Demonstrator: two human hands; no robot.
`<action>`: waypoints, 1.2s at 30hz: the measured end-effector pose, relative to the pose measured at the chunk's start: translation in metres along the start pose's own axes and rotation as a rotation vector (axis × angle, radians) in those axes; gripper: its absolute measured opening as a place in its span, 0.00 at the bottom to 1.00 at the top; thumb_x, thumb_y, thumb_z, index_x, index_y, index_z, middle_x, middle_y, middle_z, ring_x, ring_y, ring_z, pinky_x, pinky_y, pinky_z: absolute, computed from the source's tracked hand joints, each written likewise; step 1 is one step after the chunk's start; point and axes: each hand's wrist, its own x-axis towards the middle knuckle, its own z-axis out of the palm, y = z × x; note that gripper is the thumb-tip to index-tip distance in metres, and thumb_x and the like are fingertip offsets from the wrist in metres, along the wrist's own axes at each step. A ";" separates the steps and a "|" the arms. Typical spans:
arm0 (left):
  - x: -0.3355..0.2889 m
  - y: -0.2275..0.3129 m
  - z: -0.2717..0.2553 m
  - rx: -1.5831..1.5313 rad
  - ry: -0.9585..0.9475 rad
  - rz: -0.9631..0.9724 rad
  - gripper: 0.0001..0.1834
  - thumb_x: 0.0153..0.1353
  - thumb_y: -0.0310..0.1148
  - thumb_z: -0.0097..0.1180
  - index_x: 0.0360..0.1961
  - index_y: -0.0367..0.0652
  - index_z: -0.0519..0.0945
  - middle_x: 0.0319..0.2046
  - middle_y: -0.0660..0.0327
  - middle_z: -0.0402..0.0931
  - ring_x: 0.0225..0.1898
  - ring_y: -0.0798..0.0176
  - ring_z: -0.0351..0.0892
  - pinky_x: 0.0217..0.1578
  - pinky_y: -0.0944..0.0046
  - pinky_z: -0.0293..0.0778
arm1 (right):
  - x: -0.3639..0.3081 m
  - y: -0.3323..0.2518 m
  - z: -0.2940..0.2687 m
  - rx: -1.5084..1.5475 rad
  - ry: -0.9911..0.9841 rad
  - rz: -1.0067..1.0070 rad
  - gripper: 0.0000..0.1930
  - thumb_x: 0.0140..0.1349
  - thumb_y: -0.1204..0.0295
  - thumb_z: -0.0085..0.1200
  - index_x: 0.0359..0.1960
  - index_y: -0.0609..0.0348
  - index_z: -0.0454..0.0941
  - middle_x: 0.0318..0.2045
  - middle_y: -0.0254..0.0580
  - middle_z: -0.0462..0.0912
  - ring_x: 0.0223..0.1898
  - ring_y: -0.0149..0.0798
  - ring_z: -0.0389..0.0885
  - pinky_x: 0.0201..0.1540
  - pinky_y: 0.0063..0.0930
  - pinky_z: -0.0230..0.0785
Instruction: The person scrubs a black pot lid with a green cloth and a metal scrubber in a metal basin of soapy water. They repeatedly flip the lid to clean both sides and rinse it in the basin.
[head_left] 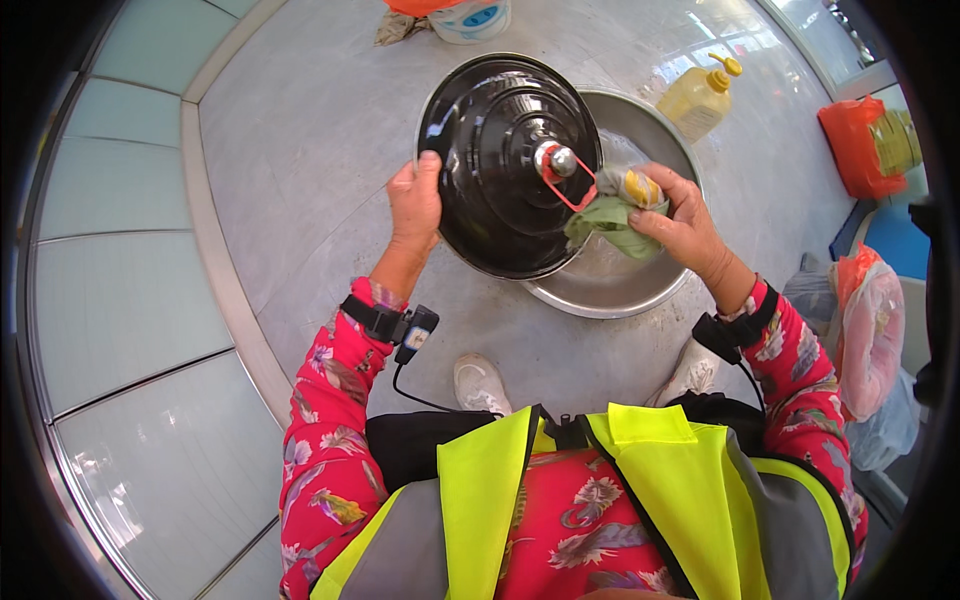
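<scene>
The right hand [680, 225] grips a crumpled green cloth [605, 222] and presses it on the black lid [505, 165] beside its metal knob [560, 160]. The left hand [415, 205] clasps the lid's rim, holding it tilted over the steel basin [620, 285]. This looks like mid-wipe, with the cloth working around the knob; whether the cloth is soapy is hard to tell. The next stroke calls for a firm rim hold while the lid turns. A yellow pump bottle [700, 100] stands just beyond.
</scene>
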 end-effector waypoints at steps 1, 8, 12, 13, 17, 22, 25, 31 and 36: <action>-0.003 0.003 0.003 -0.060 -0.079 0.048 0.15 0.65 0.38 0.50 0.30 0.36 0.77 0.25 0.69 0.73 0.27 0.76 0.66 0.29 0.71 0.67 | 0.009 -0.010 0.017 -0.120 0.055 -0.128 0.18 0.48 0.75 0.56 0.44 0.61 0.75 0.39 0.46 0.78 0.42 0.41 0.77 0.46 0.30 0.67; -0.012 0.007 0.019 0.238 -0.190 0.375 0.14 0.64 0.34 0.50 0.24 0.36 0.74 0.20 0.71 0.71 0.25 0.77 0.66 0.26 0.72 0.66 | 0.091 -0.026 0.123 -0.765 0.186 -0.516 0.18 0.47 0.74 0.54 0.43 0.51 0.73 0.43 0.47 0.70 0.46 0.50 0.71 0.43 0.41 0.70; -0.012 0.006 0.019 0.287 -0.203 0.213 0.15 0.64 0.35 0.51 0.22 0.37 0.72 0.17 0.73 0.64 0.22 0.77 0.59 0.22 0.70 0.61 | 0.137 -0.012 0.084 -0.927 0.352 -0.544 0.18 0.48 0.69 0.54 0.45 0.51 0.73 0.40 0.48 0.71 0.45 0.51 0.70 0.44 0.40 0.70; -0.012 0.007 0.017 0.284 -0.222 0.202 0.16 0.65 0.35 0.51 0.22 0.37 0.72 0.17 0.73 0.63 0.23 0.77 0.57 0.22 0.70 0.60 | 0.146 -0.007 0.069 -0.931 0.412 -0.620 0.19 0.48 0.68 0.53 0.45 0.51 0.73 0.39 0.49 0.71 0.45 0.52 0.70 0.44 0.40 0.70; -0.015 0.010 0.018 0.178 -0.229 0.160 0.18 0.66 0.37 0.50 0.20 0.38 0.70 0.18 0.76 0.61 0.23 0.79 0.55 0.21 0.72 0.56 | 0.171 0.023 -0.005 -1.009 0.545 -0.249 0.19 0.53 0.70 0.51 0.49 0.48 0.70 0.40 0.54 0.72 0.43 0.59 0.72 0.45 0.46 0.68; -0.015 0.017 0.017 0.063 -0.205 0.065 0.18 0.65 0.37 0.50 0.20 0.39 0.71 0.19 0.76 0.61 0.23 0.79 0.55 0.21 0.72 0.55 | 0.133 0.095 -0.063 -0.932 0.550 0.162 0.20 0.54 0.66 0.51 0.50 0.53 0.73 0.43 0.57 0.76 0.47 0.57 0.74 0.49 0.42 0.68; -0.013 0.016 0.015 0.138 -0.176 0.061 0.18 0.65 0.38 0.50 0.19 0.39 0.71 0.18 0.75 0.61 0.23 0.78 0.55 0.21 0.72 0.55 | 0.130 0.106 -0.060 -0.774 0.600 0.197 0.22 0.53 0.62 0.52 0.50 0.56 0.73 0.44 0.57 0.78 0.48 0.55 0.75 0.51 0.39 0.67; -0.015 0.009 0.017 -0.024 -0.159 -0.108 0.19 0.65 0.40 0.49 0.21 0.39 0.71 0.19 0.71 0.65 0.22 0.76 0.59 0.22 0.71 0.61 | 0.145 0.030 0.047 -0.789 0.423 -0.265 0.24 0.49 0.59 0.57 0.48 0.54 0.75 0.41 0.56 0.77 0.47 0.53 0.75 0.51 0.40 0.68; -0.014 0.008 0.014 -0.287 -0.054 -0.265 0.18 0.66 0.43 0.47 0.32 0.36 0.75 0.27 0.64 0.73 0.27 0.70 0.72 0.31 0.66 0.73 | 0.097 0.003 0.140 -0.902 0.227 -0.462 0.18 0.48 0.69 0.57 0.43 0.52 0.74 0.42 0.49 0.70 0.44 0.52 0.69 0.44 0.40 0.69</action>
